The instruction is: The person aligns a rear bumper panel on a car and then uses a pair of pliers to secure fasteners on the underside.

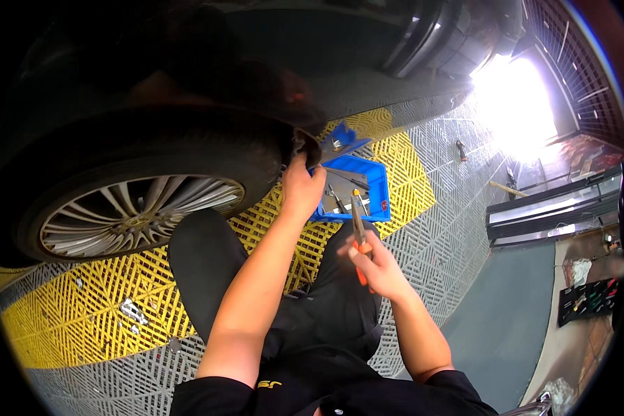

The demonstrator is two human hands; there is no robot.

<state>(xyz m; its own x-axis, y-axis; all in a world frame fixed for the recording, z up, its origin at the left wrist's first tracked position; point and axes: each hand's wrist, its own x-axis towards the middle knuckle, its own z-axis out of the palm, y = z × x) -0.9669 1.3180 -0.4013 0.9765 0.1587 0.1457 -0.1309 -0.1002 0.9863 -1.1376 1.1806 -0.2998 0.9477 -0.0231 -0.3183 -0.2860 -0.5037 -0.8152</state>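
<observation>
While crouched by one car wheel (139, 215), left hand (301, 187) grips wheel-arch edge (305, 142); right hand (376, 267) clamped on one orange-handled pliers (358, 232). Hands apart. One blue tray (376, 197) on floor grid (437, 229).

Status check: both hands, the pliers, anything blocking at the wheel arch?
Left hand up against the dark edge behind the tyre, grip unclear. Right hand closed on orange-handled pliers, held clear above the lap. Blue parts tray just beyond the hands.
</observation>
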